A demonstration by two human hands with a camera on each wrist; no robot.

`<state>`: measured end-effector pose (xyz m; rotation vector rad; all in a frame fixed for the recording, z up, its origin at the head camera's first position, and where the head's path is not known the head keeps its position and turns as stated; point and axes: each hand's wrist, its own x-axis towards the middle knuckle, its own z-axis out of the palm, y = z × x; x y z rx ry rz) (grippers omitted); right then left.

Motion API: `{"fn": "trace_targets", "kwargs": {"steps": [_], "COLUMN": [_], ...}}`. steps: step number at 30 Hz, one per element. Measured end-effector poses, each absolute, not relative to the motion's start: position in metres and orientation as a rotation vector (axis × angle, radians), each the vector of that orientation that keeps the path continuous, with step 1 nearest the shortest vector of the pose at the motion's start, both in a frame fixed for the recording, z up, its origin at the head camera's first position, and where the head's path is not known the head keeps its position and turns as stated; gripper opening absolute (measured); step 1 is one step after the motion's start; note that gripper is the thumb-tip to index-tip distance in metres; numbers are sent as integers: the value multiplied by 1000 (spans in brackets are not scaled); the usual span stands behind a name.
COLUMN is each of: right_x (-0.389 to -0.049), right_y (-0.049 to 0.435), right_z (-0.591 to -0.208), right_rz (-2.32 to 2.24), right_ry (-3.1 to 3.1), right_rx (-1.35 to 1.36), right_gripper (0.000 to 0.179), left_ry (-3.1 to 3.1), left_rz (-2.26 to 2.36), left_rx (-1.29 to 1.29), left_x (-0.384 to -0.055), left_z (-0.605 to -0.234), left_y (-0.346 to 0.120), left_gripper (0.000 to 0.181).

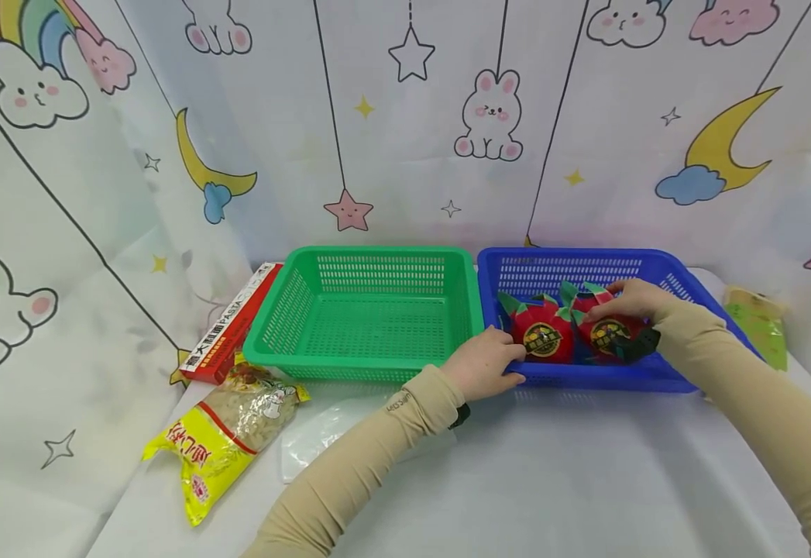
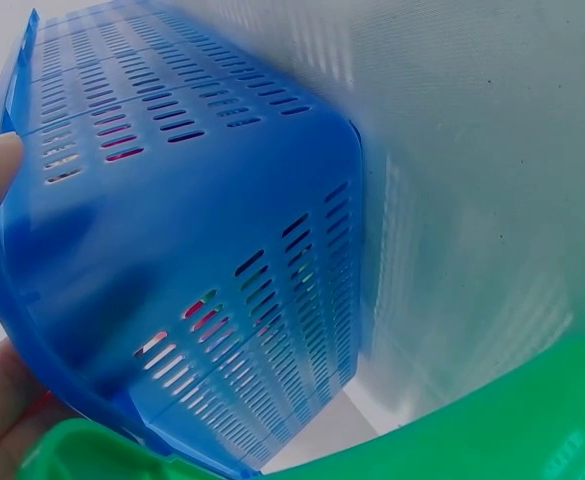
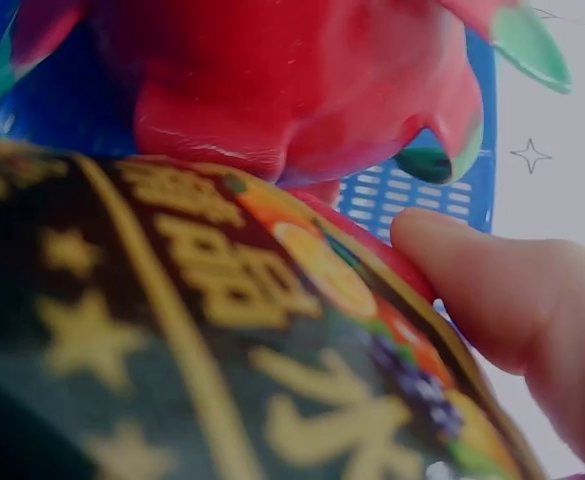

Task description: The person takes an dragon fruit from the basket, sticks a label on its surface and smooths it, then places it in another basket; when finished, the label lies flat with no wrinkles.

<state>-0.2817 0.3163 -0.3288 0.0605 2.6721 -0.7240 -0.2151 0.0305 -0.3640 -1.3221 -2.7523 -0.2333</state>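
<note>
Two red dragon fruits with green leaf tips and dark round labels lie side by side in the blue basket (image 1: 586, 378). My right hand (image 1: 635, 301) holds the right dragon fruit (image 1: 595, 332) from above and its far right side. In the right wrist view, its gold-lettered label (image 3: 192, 320) fills the lower part, with my thumb (image 3: 502, 290) against its edge. Beyond it shows the left dragon fruit (image 3: 282, 80). At the basket's near left corner, my left hand (image 1: 482, 363) grips the rim; thumb and fingers lie either side of the blue edge in the left wrist view.
A green basket (image 1: 363, 366) stands close left of the blue one. Further left are a red pasta box (image 1: 231, 329) and a yellow bag (image 1: 227, 426). Clear plastic (image 1: 321, 430) lies in front; a green packet (image 1: 761, 325) is behind my right arm.
</note>
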Motion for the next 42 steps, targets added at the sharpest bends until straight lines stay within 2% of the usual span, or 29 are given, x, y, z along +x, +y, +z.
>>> {"fn": "trace_targets", "kwargs": {"steps": [9, 42], "right_x": [-282, -282], "right_y": [321, 324], "right_z": [-335, -338], "right_rz": [-739, -664], "right_ry": [2645, 2641], "right_rx": [87, 30], "right_gripper": [88, 94], "left_ry": [-2740, -2739], "left_rz": [-235, -260], "left_rx": [-1315, -1296], "left_x": [-214, -212], "left_z": [-364, -365], "left_y": [32, 32], "left_gripper": [22, 23]}}
